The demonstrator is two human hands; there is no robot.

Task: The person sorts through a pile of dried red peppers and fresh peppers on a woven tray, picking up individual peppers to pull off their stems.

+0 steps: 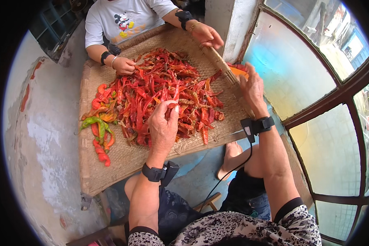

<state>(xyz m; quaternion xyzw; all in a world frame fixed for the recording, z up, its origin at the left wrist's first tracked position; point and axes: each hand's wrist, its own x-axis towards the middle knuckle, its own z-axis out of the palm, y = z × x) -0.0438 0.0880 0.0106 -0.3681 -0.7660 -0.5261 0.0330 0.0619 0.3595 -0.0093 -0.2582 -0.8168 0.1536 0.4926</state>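
A heap of dried red chili peppers (153, 80) covers the middle of a woven bamboo tray (123, 172). Over the heap's near side, my left hand (163, 124) pinches a red chili pepper (172, 105) between thumb and fingers. My right hand (252, 89) is beyond the tray's right rim, its fingers apart and no pepper visible in them. Just past those fingers shows part of an orange container (238, 71) with red peppers by it, mostly hidden by the rim and hand. Fresher red and green peppers (101, 129) lie separately along the tray's left side.
Across the tray a person in a white shirt (126, 21) has one hand (124, 65) at the heap and another (206, 35) over the far right rim. A paned window (295, 64) borders the right; a peeling wall (46, 138) stands left. A cable (224, 178) hangs from my right wrist.
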